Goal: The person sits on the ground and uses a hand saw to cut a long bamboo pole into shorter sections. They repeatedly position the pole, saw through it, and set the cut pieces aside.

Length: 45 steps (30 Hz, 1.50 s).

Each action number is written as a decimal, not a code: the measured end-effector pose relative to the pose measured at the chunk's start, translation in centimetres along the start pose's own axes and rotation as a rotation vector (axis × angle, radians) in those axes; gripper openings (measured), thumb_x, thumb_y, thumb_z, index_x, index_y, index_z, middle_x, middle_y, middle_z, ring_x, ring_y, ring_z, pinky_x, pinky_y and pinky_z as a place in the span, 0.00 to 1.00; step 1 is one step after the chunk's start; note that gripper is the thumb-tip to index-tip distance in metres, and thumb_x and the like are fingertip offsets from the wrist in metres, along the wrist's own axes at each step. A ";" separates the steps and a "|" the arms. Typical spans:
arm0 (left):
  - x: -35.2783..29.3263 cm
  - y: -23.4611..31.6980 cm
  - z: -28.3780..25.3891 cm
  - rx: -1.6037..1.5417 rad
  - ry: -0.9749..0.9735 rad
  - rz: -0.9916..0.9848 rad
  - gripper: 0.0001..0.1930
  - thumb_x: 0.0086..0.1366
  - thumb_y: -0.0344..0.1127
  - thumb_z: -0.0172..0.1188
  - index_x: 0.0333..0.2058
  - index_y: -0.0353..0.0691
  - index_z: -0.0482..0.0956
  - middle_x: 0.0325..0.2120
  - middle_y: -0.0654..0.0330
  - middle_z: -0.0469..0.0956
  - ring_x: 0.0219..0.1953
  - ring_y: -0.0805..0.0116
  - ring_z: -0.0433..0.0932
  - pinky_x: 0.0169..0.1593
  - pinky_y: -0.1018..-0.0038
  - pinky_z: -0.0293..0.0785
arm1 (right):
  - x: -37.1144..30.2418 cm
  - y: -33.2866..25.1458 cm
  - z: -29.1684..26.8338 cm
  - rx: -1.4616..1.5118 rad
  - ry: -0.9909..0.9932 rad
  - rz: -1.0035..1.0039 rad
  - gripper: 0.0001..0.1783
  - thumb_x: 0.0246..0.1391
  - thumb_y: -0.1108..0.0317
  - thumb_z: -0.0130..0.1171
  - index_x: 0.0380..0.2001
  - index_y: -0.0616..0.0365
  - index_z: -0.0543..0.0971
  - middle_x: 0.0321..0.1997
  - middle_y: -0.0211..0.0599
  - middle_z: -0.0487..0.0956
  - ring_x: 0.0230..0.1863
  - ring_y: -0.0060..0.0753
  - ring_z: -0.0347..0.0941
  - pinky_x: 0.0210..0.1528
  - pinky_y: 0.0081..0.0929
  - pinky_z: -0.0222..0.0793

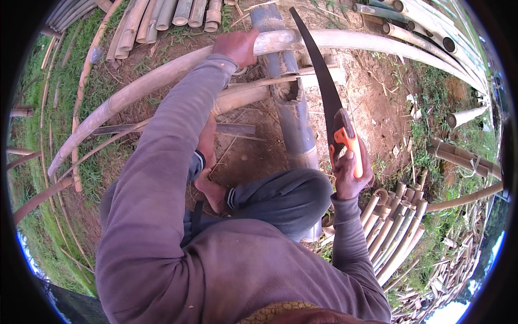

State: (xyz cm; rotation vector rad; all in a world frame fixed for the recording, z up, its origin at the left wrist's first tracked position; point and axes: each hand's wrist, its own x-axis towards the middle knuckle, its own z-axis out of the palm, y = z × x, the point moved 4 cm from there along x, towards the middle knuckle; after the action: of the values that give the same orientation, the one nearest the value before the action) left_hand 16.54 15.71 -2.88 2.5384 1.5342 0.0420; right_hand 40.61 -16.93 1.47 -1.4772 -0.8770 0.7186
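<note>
A long pale bamboo pole [145, 86] lies crosswise in front of me, curving from far left to far right. My left hand [237, 47] is closed around it, just left of a joint in the pole. Under it, a thick dark bamboo trunk [297, 132] with a broken-out hollow runs away from me. My right hand [353, 173] grips the orange handle of a handsaw [324, 81]. The saw's dark curved blade points away from me, its tip past the pole. It overlaps the pole near the joint; whether they touch I cannot tell.
Cut bamboo pieces [167, 13] lie at the far left, and long poles [431, 38] at the far right. A stack of short bamboo lengths [394, 221] sits by my right elbow. My bare feet [210, 189] rest on the dirt beside the trunk. Bamboo scraps [448, 275] litter the lower right.
</note>
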 end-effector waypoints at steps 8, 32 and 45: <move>0.2 0.1 -1.3 -0.011 -0.033 0.015 0.32 0.57 0.44 0.78 0.58 0.46 0.76 0.42 0.52 0.88 0.46 0.48 0.88 0.51 0.53 0.84 | 7.8 0.3 5.8 -0.088 -0.010 -0.068 0.25 0.71 0.63 0.64 0.63 0.70 0.78 0.53 0.49 0.86 0.48 0.28 0.83 0.47 0.26 0.81; 0.5 0.3 -0.8 -0.024 -0.089 0.010 0.29 0.58 0.45 0.76 0.57 0.44 0.78 0.40 0.50 0.89 0.46 0.50 0.89 0.51 0.54 0.86 | 4.0 1.8 5.1 0.068 0.035 -0.022 0.28 0.71 0.62 0.65 0.66 0.70 0.75 0.54 0.48 0.85 0.40 0.23 0.81 0.40 0.22 0.82; 1.2 -1.2 -1.6 -0.050 -0.139 0.023 0.28 0.58 0.44 0.75 0.55 0.43 0.79 0.39 0.51 0.89 0.43 0.51 0.89 0.48 0.55 0.86 | -4.2 0.0 -0.3 -0.048 -0.022 -0.015 0.31 0.72 0.64 0.60 0.68 0.75 0.69 0.64 0.58 0.79 0.61 0.48 0.81 0.58 0.41 0.86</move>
State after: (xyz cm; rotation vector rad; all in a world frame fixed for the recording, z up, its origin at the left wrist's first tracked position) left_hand 15.91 17.56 -1.55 2.4638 1.4348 -0.0904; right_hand 38.63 -20.66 1.22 -1.5065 -0.9264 0.7082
